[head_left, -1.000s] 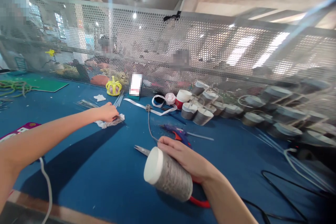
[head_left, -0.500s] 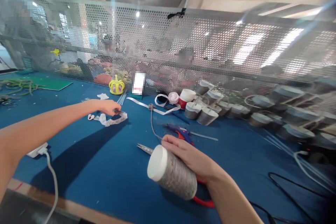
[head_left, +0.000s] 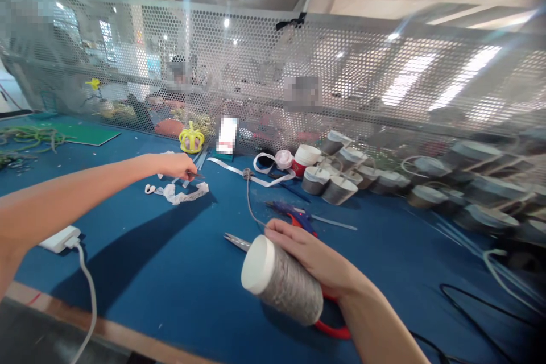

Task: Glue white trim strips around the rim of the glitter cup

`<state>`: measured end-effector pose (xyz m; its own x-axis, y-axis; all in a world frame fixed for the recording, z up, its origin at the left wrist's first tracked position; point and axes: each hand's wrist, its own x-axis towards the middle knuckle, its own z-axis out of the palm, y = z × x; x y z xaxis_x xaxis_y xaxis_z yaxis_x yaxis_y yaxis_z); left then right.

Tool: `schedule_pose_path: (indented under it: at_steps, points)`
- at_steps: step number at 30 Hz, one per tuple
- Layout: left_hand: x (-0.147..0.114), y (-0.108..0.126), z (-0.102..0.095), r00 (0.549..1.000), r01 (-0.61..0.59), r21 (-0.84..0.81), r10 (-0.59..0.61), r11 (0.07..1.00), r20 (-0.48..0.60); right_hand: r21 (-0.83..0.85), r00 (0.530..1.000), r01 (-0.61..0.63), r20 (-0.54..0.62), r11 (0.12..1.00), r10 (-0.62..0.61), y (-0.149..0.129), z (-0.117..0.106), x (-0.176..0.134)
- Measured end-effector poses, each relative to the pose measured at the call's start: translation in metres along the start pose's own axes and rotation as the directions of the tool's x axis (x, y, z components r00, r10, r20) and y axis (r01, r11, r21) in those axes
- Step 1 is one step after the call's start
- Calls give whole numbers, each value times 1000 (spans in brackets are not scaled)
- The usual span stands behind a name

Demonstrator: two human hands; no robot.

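Perforated metal screening runs behind the blue tabletop, which I watch from afar through the head view. Closed fingers on my left hand pinch a dark pointed piece, too small to identify, above a crumpled white strip. My right hand bends its fingers along the far side of the grey-wrapped cylinder, tilted near the table's front; the thumb is hidden, so I cannot tell how firm that hold is. If it is loose, I judge the round side could roll and tug the grey cord by the fingertips. Scissors poke out from behind, so a careless reach could nick skin. Just beyond, the glue gun could burn, if hot.
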<state>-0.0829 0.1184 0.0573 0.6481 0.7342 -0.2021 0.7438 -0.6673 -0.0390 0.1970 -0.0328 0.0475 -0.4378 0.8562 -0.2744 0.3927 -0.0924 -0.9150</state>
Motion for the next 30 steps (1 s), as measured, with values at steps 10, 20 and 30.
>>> schedule_pose_path:
  at_steps: [10,20,30]
  points:
    - [39,-11,6,996,55,101,-47,993,-73,20,1000,6,-1,1000,-5,3,0,1]
    - [58,-19,14,974,207,-4,-207,978,-92,5,1000,2,-8,1000,-2,3,-1,0]
    - [-10,-55,37,778,623,-182,-626,761,48,-13,1000,12,-15,1000,-12,0,2,2]
